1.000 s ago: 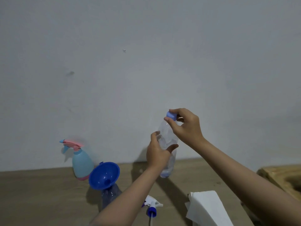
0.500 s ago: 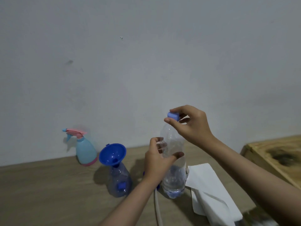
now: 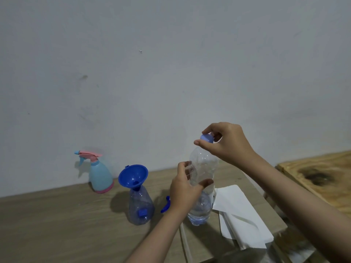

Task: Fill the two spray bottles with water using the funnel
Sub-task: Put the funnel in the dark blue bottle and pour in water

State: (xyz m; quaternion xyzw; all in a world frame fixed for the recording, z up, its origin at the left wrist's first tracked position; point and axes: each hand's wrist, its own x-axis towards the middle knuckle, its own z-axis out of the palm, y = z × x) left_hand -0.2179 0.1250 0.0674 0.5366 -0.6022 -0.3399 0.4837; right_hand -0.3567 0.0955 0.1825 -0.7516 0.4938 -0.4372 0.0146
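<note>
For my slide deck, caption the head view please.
Left hand steadies water bottle while right hand pinches its cap; funnel sits in blue spray bottle.

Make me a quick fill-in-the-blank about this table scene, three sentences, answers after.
1. The blue plastic funnel sits in the neck of the ____ spray bottle.
2. The right hand pinches the clear water bottle's blue ____.
3. The light blue spray bottle has a ____ trigger head.

Answers: transparent blue; cap; pink
</note>
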